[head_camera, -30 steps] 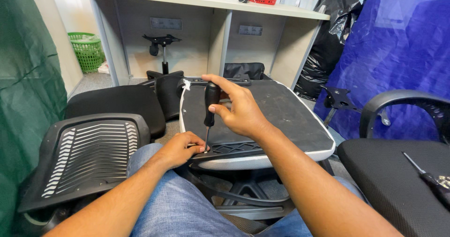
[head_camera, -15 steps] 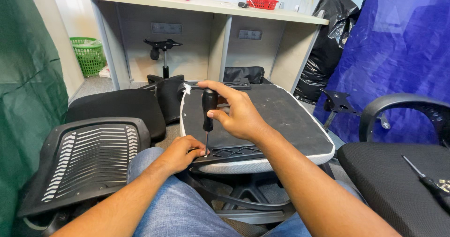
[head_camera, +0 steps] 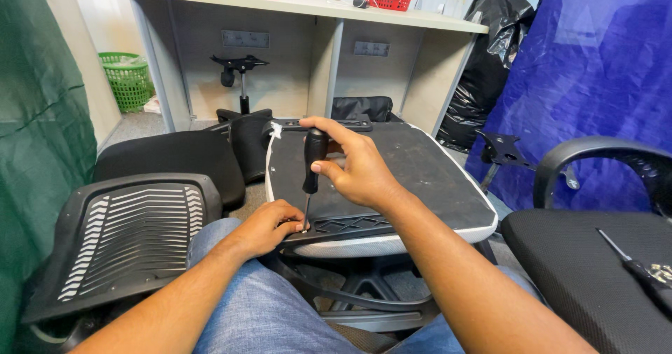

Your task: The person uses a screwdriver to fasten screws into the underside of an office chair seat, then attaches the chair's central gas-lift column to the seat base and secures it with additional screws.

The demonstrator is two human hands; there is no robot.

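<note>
Fingers of the right hand (head_camera: pixel 357 168) wrap the black screwdriver (head_camera: pixel 312 165) upright over the overturned chair seat (head_camera: pixel 420 179); left hand (head_camera: pixel 269 224), at 7 o'clock, pinches near its tip. Step looks like driving a screw; next needs steady downward turning

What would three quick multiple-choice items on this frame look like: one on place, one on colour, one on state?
1. Where does the second screwdriver lie?
A. on the desk
B. on the black seat at right
C. in the green basket

2. What colour is the basket on the desk?
A. red
B. blue
C. yellow

3. How is the held screwdriver oriented?
A. flat
B. tip up
C. upright, tip down

Answers: B, it rests on the seat cushion; A, its mesh is red; C, the right hand grips the handle above, and the tip sits by the left hand.
</note>
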